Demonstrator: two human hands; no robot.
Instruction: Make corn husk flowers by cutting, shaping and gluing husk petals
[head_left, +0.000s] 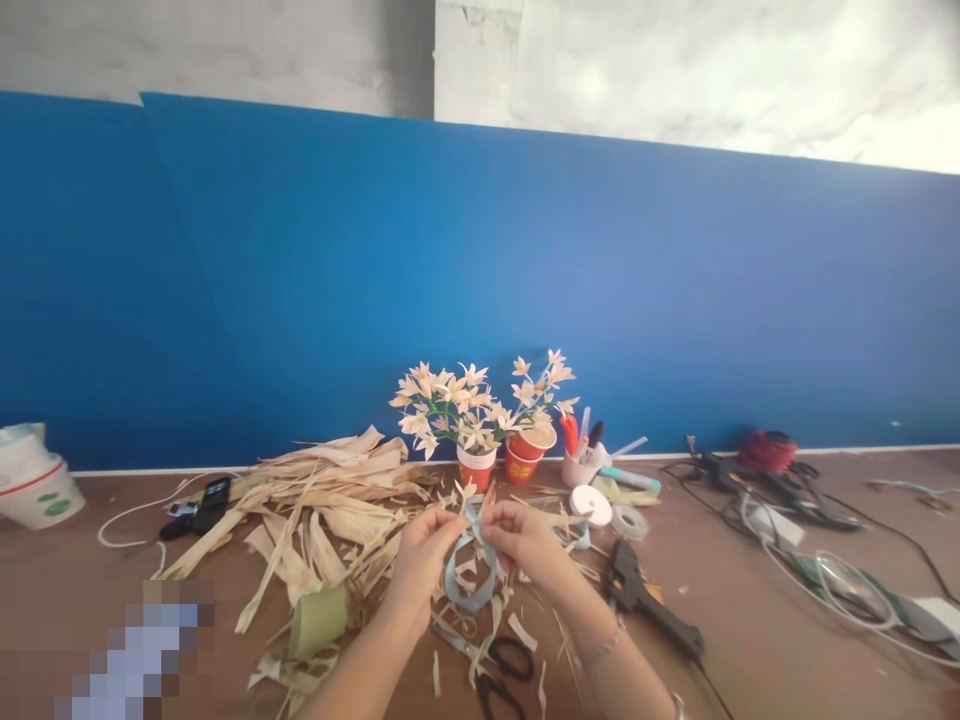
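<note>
My left hand (pixel 427 553) pinches one side of a pale blue ribbon (pixel 471 602) near its top. Facing it, my right hand (pixel 523 543) has its fingers closed on the ribbon's other side. The ribbon hangs in a loop between the two hands, above the table. Small pale petal tips show just above my left fingertips; whether they are held, I cannot tell. Below the loop lie scissors (pixel 495 664) with black handles, among scraps of dried husk. A black glue gun (pixel 651 602) rests to the right of my right forearm.
Behind my hands, pale flowers (pixel 457 405) stand in a red-and-white cup (pixel 476 468), beside other red cups (pixel 523 462). Dried husks (pixel 322 515) pile up at left, near a green roll (pixel 319 620). A pen cup (pixel 581 468), tape (pixel 628 522) and tangled cables (pixel 795 570) lie rightward.
</note>
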